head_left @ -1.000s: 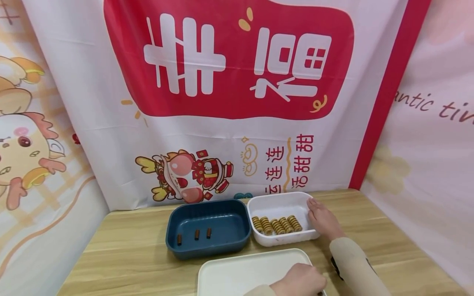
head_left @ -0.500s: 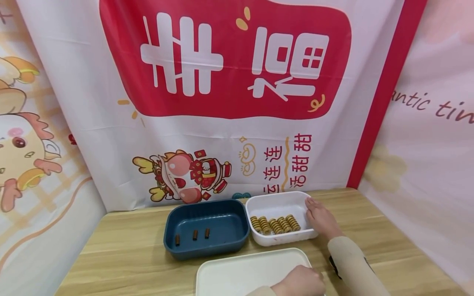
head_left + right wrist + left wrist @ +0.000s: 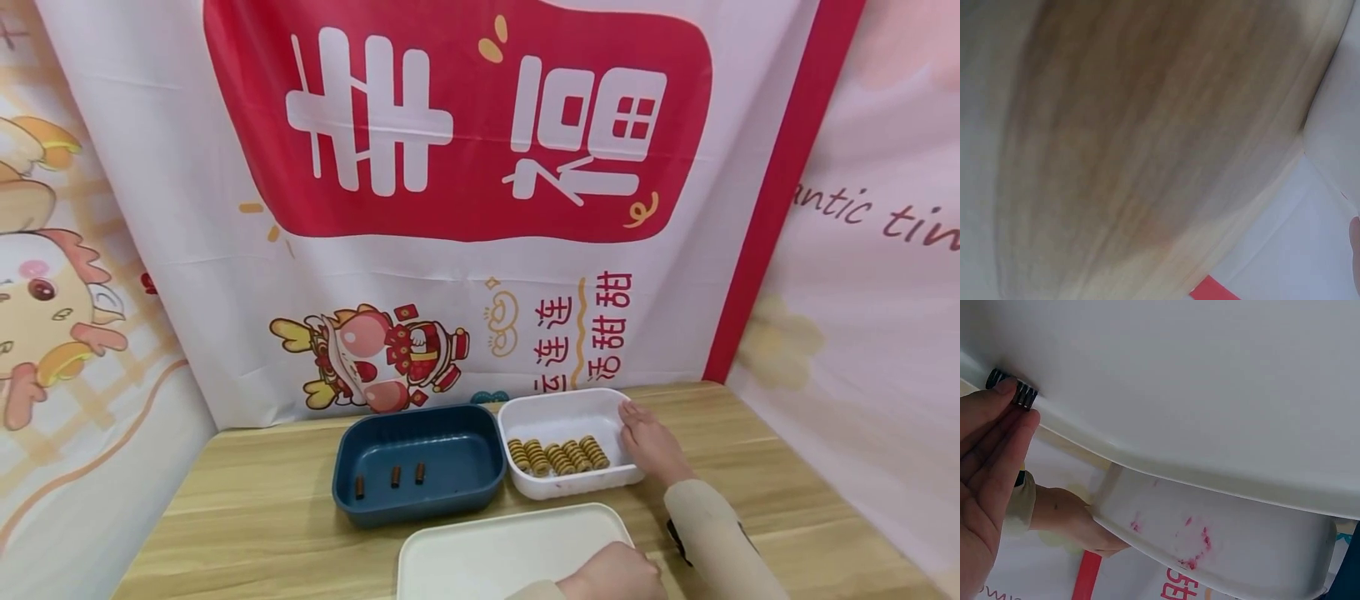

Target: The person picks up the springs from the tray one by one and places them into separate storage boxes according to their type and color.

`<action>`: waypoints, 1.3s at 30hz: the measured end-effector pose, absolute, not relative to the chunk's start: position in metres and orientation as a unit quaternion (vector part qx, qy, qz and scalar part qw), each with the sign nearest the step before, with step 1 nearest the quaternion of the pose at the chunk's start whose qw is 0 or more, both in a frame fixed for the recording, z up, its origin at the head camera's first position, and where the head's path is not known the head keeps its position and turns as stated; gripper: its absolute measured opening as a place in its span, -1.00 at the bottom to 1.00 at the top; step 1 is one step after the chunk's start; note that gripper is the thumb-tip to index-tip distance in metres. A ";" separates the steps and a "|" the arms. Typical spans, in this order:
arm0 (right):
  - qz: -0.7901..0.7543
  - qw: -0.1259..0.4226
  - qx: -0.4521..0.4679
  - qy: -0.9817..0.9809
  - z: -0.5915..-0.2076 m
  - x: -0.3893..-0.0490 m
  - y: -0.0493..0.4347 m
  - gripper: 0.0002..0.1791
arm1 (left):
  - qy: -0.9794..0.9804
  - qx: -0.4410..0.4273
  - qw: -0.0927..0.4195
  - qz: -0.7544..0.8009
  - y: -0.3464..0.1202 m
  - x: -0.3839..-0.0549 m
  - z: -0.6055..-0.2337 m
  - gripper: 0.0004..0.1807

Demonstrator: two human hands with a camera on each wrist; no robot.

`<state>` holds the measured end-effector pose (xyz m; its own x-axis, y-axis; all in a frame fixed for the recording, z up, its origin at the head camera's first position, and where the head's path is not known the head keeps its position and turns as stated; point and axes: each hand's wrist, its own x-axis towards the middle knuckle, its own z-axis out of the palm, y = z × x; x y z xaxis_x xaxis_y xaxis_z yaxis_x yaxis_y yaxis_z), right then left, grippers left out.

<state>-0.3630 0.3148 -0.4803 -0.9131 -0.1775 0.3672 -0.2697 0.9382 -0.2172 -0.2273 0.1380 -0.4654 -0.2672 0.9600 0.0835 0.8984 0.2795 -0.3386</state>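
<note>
My left hand (image 3: 617, 573) is over the right side of a cream tray (image 3: 480, 554). In the left wrist view its thumb and fingers pinch a small black ridged cylinder (image 3: 1027, 395) at the tray's edge. My right hand (image 3: 654, 442) rests against the right wall of a white bin (image 3: 573, 483), fingers extended along the rim. Several striped yellow-and-dark rolls (image 3: 562, 458) lie in a row inside this bin. Only a bit of a finger (image 3: 1355, 240) shows in the right wrist view.
A dark blue bin (image 3: 420, 506) stands beside the white one, with three small brown cylinders (image 3: 395, 477) in it. Everything stands on a wood-grain table (image 3: 247, 500). A printed cloth (image 3: 487, 258) hangs behind the table's back edge.
The left hand shifts slightly right and down over the tray. The right hand stays at the white bin, and the bins' contents look the same.
</note>
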 end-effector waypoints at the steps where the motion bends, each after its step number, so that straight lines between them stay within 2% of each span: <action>1: 0.132 0.176 0.116 -0.969 -0.480 -0.363 0.315 -0.53 | -0.788 -0.590 0.135 0.113 0.138 -0.227 -0.465 -0.81; 8: 0.135 0.184 0.122 -0.966 -0.477 -0.361 0.315 -0.55 | -0.797 -0.585 0.112 0.103 0.135 -0.227 -0.462 -0.80; 16: 0.133 0.183 0.121 -0.967 -0.479 -0.361 0.316 -0.54 | -0.790 -0.589 0.135 0.103 0.130 -0.227 -0.465 -0.82; 23: 0.132 0.196 0.129 -0.963 -0.478 -0.360 0.314 -0.55 | -0.790 -0.592 0.130 0.092 0.126 -0.227 -0.464 -0.82; 29: 0.137 0.184 0.121 -0.966 -0.479 -0.360 0.313 -0.54 | -0.809 -0.579 0.070 0.073 0.121 -0.229 -0.459 -0.78; 31: 0.139 0.181 0.121 -0.966 -0.479 -0.360 0.314 -0.54 | -0.810 -0.575 0.065 0.093 0.119 -0.230 -0.456 -0.77; 35: 0.140 0.181 0.122 -0.966 -0.479 -0.360 0.314 -0.53 | -0.803 -0.573 0.090 0.136 0.116 -0.231 -0.450 -0.77; 39: 0.136 0.187 0.127 -0.965 -0.479 -0.360 0.314 -0.54 | -0.816 -0.570 0.047 0.083 0.114 -0.228 -0.446 -0.79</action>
